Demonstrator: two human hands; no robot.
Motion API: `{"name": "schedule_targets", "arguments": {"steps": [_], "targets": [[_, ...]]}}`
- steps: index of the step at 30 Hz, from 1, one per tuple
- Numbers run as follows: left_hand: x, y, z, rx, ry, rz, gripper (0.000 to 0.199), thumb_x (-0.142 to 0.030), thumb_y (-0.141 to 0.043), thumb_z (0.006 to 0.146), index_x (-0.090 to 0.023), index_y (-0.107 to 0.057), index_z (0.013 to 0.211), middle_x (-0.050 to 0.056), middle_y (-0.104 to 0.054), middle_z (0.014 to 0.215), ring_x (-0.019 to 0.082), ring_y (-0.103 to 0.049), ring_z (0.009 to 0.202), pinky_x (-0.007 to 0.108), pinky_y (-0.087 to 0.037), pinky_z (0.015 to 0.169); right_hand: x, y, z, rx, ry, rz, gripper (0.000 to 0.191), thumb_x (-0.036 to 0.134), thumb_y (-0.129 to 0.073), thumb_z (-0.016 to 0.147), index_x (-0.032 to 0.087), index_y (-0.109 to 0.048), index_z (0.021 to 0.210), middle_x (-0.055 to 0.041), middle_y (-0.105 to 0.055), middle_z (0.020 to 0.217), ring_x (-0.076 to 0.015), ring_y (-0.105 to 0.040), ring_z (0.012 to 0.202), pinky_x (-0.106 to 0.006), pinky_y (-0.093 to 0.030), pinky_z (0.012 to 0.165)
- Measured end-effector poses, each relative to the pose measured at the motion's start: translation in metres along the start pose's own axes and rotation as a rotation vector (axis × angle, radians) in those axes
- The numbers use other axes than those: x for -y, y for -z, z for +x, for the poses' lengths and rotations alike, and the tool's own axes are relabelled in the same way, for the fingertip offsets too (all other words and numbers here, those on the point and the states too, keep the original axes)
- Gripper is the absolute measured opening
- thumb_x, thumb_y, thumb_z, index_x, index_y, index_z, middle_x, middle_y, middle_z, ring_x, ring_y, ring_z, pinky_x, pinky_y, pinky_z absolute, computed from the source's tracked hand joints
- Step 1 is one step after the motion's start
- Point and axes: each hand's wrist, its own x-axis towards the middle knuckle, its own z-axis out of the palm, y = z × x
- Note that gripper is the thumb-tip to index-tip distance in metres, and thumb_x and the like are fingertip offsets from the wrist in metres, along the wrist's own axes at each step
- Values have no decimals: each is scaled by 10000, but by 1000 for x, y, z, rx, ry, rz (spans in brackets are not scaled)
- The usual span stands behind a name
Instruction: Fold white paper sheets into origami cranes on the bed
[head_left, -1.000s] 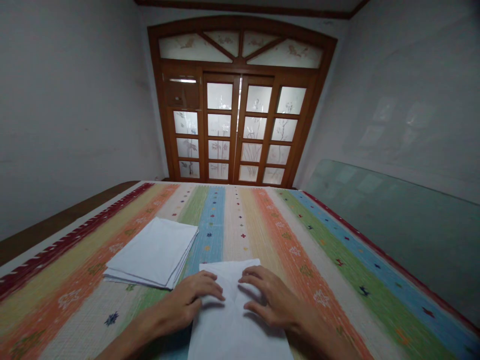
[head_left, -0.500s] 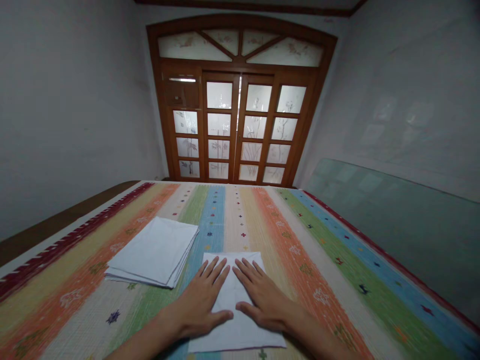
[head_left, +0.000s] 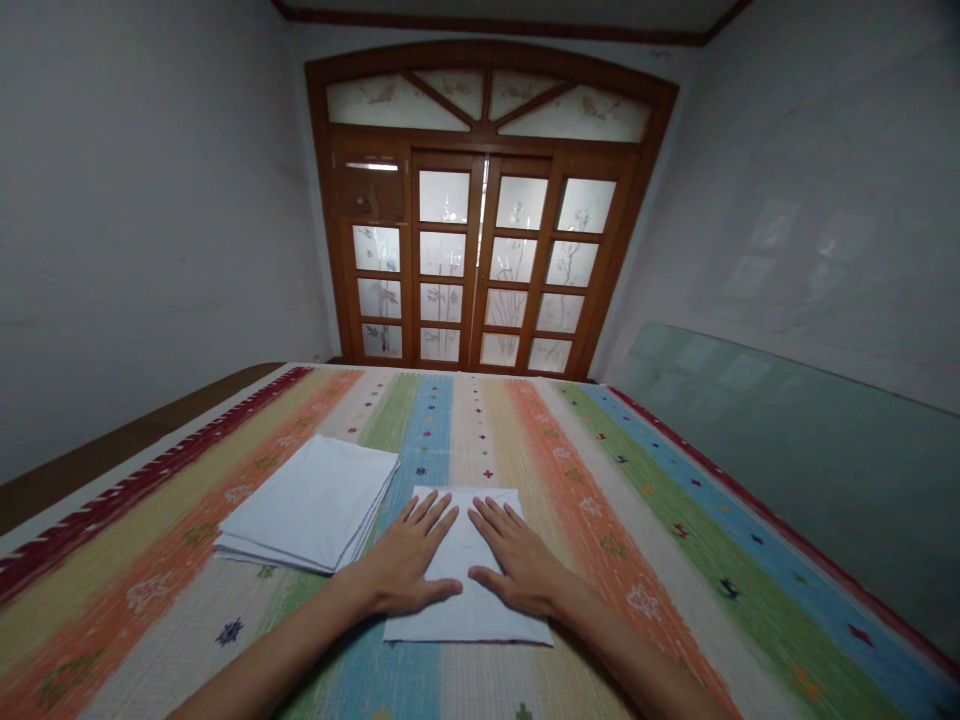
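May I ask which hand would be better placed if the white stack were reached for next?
Probably the left hand: it lies flat on the folded white cloth, on the side nearer the white stack, while the right hand lies farther across.

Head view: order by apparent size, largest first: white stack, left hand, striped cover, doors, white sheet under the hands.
1. Striped cover
2. Doors
3. White stack and white sheet: too close to rank; the latter is partly covered and nearer the camera
4. Left hand

Glazed wooden doors (head_left: pixel 474 260) stand beyond a striped cloth cover (head_left: pixel 570 520).
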Motion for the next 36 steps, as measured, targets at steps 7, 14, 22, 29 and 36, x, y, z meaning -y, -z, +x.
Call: {"name": "schedule_targets", "arguments": {"steps": [7, 14, 22, 29, 36], "targets": [[6, -1, -4, -16, 45, 3, 905, -732, -388, 960, -141, -206, 1621, 212, -174, 1685, 349, -134, 1569, 541, -166, 1251, -8, 2, -7, -5, -76, -16, 828, 598, -482, 993, 94, -249, 1607, -202, -169, 1671, -327, -143, 1567, -554, -158, 1270], [17, -7, -4, -86, 51, 33, 874, -703, -422, 965, -160, -223, 1620, 199, -243, 1674, 360, -209, 1552, 529, -210, 1243, -13, -2, -7, -29, -76, -17, 825, 617, -477, 991, 130, -241, 1614, -185, -178, 1677, -331, -145, 1567, -560, -158, 1268], [24, -14, -16, -147, 51, 13, 801, -629, -474, 984, -201, -242, 1620, 174, -254, 1677, 382, -242, 1539, 562, -270, 1220, -23, -6, -10, -78, -154, -36, 820, 670, -444, 987, 153, -289, 1604, -187, -179, 1681, -367, -141, 1564, -594, -154, 1253], [22, -3, -21, -150, 24, -11, 645, -493, -582, 975, -286, -401, 1558, 140, -322, 1662, 412, -294, 1513, 624, -327, 1182, -26, -2, -13, -48, -208, -65, 745, 619, -364, 1033, 156, -269, 1609, -158, -171, 1688, -320, -125, 1573, -574, -106, 1267], [0, 17, -26, -321, -173, -140, 286, -176, -568, 953, -271, -715, 1179, 108, -663, 1293, 295, -587, 1236, 500, -499, 1061, -21, 5, -15, -160, -129, -16, 545, 372, -524, 998, 189, -478, 1510, -164, -374, 1628, -355, -278, 1529, -610, -223, 1229]]}}
